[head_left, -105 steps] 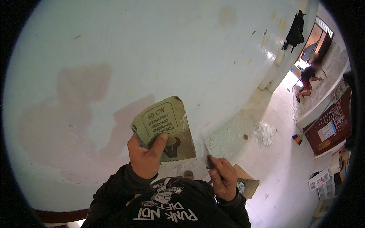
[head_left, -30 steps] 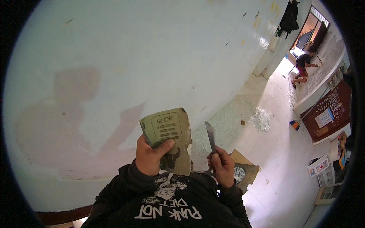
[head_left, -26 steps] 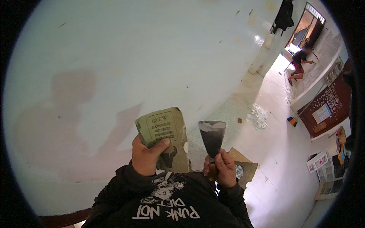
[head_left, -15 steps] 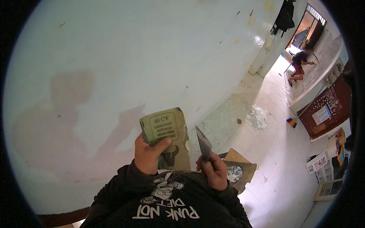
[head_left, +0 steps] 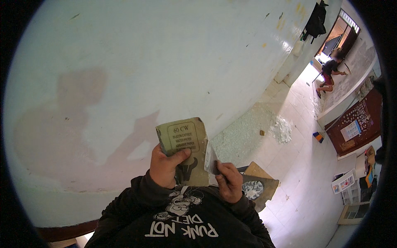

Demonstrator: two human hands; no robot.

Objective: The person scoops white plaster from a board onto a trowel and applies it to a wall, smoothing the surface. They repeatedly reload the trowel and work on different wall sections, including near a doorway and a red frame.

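My left hand [head_left: 166, 166] grips a folded sheet of olive-green sandpaper [head_left: 184, 145], held upright with its printed back facing me, close to a pale blue-white wall [head_left: 165, 62]. My right hand [head_left: 229, 182] holds a metal putty knife [head_left: 211, 159] by the handle. Its blade points up and lies right beside the sandpaper's right edge, touching or nearly touching it. Both hands are close together in front of my chest, over my black sweatshirt.
The wall has a brownish discoloured patch [head_left: 62, 120] at left. On the tiled floor lie a cardboard piece with a plaster-smeared board [head_left: 256, 188], a pile of white debris [head_left: 282, 128] and a small box [head_left: 317, 137]. Another person [head_left: 328, 74] crouches far off by a doorway.
My right hand has turned the putty knife: it was raised with the blade broad-side up, then tilted, and is now lower and drawn in against the sandpaper's edge. The left hand has stayed put.
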